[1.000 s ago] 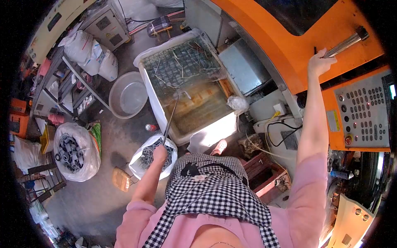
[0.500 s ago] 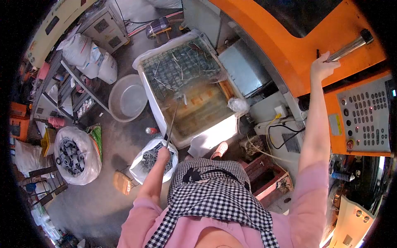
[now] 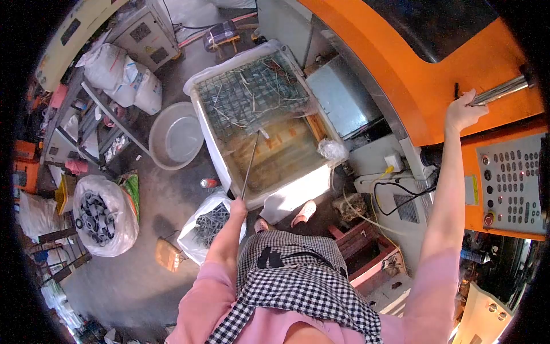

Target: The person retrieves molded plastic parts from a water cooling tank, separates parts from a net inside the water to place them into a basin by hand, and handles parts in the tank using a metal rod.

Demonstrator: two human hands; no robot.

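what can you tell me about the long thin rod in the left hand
The rod is dark, slender and straight, perhaps metal. Its near end is in the closed left hand; from there it slants forward across the near edge of the tub. A small pale piece shows at its far end; whether it is attached, or the tip touches water, I cannot tell.

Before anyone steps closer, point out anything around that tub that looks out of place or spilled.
Thin pale strips lie scattered at odd angles over the dark grid in the white tub, like litter. The water looks murky brown. A crumpled clear bag sits at the rim. No spill stands out.
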